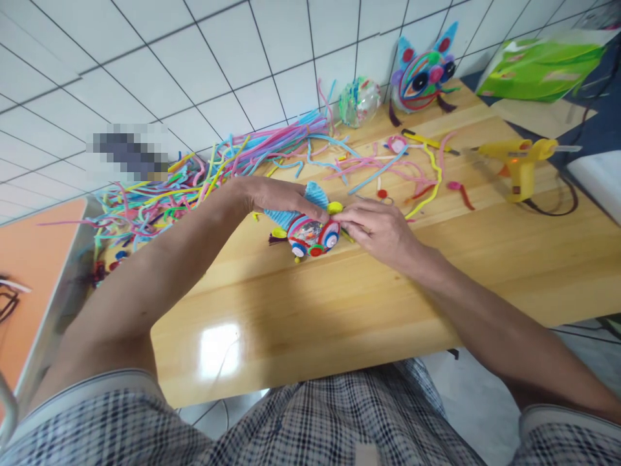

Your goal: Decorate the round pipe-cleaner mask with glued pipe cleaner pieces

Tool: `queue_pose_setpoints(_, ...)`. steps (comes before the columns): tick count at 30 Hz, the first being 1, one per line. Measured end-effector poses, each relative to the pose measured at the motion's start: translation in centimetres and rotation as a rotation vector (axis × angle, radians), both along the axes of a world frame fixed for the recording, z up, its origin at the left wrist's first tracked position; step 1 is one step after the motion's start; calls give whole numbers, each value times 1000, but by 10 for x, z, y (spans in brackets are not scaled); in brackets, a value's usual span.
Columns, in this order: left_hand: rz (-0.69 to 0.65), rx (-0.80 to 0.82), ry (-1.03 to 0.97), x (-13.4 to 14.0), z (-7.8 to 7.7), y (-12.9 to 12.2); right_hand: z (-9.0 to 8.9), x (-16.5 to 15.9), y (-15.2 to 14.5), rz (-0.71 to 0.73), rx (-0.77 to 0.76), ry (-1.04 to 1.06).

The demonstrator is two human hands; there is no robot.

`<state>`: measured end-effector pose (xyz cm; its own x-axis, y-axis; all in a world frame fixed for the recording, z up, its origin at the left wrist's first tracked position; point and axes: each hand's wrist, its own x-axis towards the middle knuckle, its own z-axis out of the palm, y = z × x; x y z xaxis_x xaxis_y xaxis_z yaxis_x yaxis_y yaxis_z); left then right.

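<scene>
A small pipe-cleaner animal head (310, 232) sits on the wooden table in front of me. It has a clear round middle, blue ears, yellow side pieces, red bands and white-and-blue eyes with red rims. My left hand (284, 196) grips it from above, across the ears, with fingers reaching toward the right eye. Close against its right side, my right hand (378, 225) is closed in a pinch beside a yellow piece (334, 207). What lies between those fingertips is hidden. A dark tassel (277, 240) sticks out on the figure's left side.
Pipe cleaners (272, 145) in many colours are heaped along the tiled wall. A larger finished animal head (424, 81) and a clear ball (359, 102) stand at the back. At right are a yellow glue gun (521, 165) with its cord, a yellow cutter (429, 141) and a green packet (543, 68).
</scene>
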<state>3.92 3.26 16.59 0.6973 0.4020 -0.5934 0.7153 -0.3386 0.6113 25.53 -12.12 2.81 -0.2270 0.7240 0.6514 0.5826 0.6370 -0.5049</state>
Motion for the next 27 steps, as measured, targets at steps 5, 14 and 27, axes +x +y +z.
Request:
queue_pose_setpoints(5, -60, -33, 64, 4, -2, 0, 1, -1, -2, -13, -20, 4)
queue_pose_setpoints(14, 35, -1, -180, -12, -20, -9, 9, 0, -7, -118, -18, 45)
queue_pose_setpoints(27, 108, 570, -703, -46, -79, -47, 30, -2, -12, -156, -10, 93)
